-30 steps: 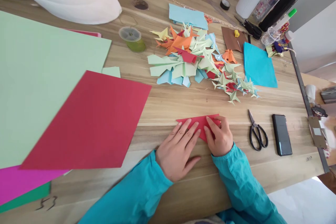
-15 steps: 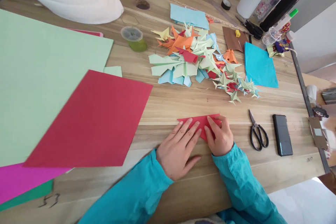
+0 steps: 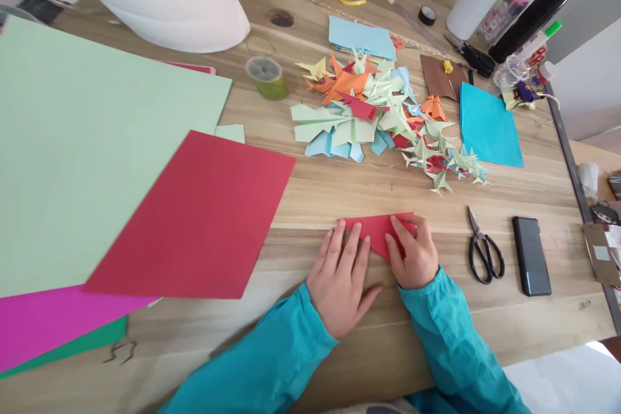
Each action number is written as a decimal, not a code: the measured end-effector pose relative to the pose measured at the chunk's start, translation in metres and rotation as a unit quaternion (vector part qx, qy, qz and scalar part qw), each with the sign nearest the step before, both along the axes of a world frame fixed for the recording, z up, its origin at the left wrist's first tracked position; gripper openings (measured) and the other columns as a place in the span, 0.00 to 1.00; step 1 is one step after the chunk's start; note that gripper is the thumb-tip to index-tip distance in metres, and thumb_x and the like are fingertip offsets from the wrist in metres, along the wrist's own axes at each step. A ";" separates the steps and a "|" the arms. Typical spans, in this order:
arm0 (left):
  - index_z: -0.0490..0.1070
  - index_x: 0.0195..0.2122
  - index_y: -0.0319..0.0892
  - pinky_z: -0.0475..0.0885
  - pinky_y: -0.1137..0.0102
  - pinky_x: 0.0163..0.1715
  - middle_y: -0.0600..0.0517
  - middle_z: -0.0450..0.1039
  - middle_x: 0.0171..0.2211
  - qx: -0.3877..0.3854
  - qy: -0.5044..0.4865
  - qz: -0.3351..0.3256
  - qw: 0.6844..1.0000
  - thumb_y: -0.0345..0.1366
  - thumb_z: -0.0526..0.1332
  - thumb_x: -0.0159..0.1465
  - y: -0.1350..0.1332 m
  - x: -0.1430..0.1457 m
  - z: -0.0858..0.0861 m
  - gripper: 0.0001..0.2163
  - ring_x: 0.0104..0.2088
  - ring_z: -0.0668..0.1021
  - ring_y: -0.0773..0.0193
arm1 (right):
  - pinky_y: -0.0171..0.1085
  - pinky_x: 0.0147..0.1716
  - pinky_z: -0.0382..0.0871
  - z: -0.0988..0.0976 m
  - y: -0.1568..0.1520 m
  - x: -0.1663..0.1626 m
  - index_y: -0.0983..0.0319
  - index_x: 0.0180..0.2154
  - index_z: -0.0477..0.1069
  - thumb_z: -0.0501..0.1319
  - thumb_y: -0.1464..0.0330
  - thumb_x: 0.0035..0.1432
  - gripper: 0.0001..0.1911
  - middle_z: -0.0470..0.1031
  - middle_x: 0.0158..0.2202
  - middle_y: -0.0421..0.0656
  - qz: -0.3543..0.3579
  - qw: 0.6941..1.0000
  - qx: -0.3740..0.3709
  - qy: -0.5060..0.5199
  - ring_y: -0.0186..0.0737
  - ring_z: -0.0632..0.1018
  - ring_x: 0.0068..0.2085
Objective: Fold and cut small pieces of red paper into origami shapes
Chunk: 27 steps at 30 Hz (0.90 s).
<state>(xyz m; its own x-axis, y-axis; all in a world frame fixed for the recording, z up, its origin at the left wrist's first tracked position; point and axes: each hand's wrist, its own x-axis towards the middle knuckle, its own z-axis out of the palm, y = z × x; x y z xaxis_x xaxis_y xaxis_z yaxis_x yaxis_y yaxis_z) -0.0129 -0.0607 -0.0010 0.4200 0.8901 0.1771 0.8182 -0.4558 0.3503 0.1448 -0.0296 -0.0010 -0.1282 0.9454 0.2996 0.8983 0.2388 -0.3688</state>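
Note:
A small red paper (image 3: 377, 230) folded into a triangle lies on the wooden table (image 3: 369, 349) in front of me. My left hand (image 3: 342, 278) rests flat on its left part, fingers stretched out and together. My right hand (image 3: 415, 253) presses down on its right part with bent fingers, the fingertips on the fold. Both sleeves are teal.
A pile of folded paper shapes (image 3: 383, 113) lies beyond the hands. Large red sheet (image 3: 198, 217), pale green sheet (image 3: 82, 142), magenta sheet (image 3: 53, 320) lie left. Scissors (image 3: 484, 249) and a black phone (image 3: 532, 256) lie right. A tape roll (image 3: 266, 76) and a turquoise sheet (image 3: 489, 126) sit farther back.
The camera view has shifted slightly, so everything sits a little to the right. My left fingers have drawn closer together on the red paper; my right hand stays pressed on it.

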 end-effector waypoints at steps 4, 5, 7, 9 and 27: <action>0.61 0.54 0.30 0.49 0.49 0.56 0.35 0.53 0.59 -0.004 0.000 -0.001 1.000 0.51 0.54 0.55 0.002 -0.002 0.000 0.32 0.60 0.49 0.38 | 0.38 0.34 0.72 0.001 0.000 0.000 0.65 0.46 0.70 0.54 0.67 0.56 0.17 0.65 0.43 0.52 0.002 1.000 -0.002 -0.002 0.39 0.71 0.36; 0.61 0.54 0.31 0.49 0.49 0.56 0.36 0.54 0.58 -0.004 0.000 -0.002 1.000 0.51 0.54 0.55 0.002 -0.002 0.000 0.32 0.60 0.49 0.38 | 0.38 0.34 0.72 0.001 0.000 0.000 0.66 0.46 0.70 0.54 0.67 0.56 0.17 0.65 0.43 0.52 0.002 1.000 -0.003 -0.003 0.39 0.71 0.36; 0.62 0.54 0.31 0.49 0.49 0.56 0.36 0.54 0.58 -0.003 0.000 -0.003 1.000 0.51 0.54 0.55 0.003 -0.002 0.000 0.32 0.60 0.49 0.38 | 0.38 0.34 0.72 0.002 0.000 0.000 0.66 0.46 0.70 0.54 0.67 0.56 0.17 0.65 0.43 0.53 0.003 1.000 -0.005 -0.004 0.39 0.71 0.35; 0.62 0.54 0.32 0.49 0.49 0.56 0.36 0.55 0.58 -0.006 0.001 -0.003 1.000 0.51 0.55 0.54 0.003 -0.003 0.000 0.32 0.60 0.49 0.38 | 0.38 0.34 0.72 0.002 0.000 0.000 0.66 0.46 0.70 0.55 0.67 0.56 0.17 0.65 0.43 0.53 0.005 1.000 -0.007 -0.005 0.39 0.71 0.36; 0.64 0.53 0.33 0.50 0.49 0.54 0.37 0.57 0.57 -0.008 -0.001 0.010 1.000 0.51 0.55 0.54 0.004 -0.002 0.003 0.31 0.59 0.52 0.38 | 0.37 0.32 0.72 0.001 0.001 0.001 0.65 0.45 0.71 0.55 0.67 0.55 0.16 0.64 0.43 0.52 0.011 1.000 0.005 -0.011 0.38 0.71 0.35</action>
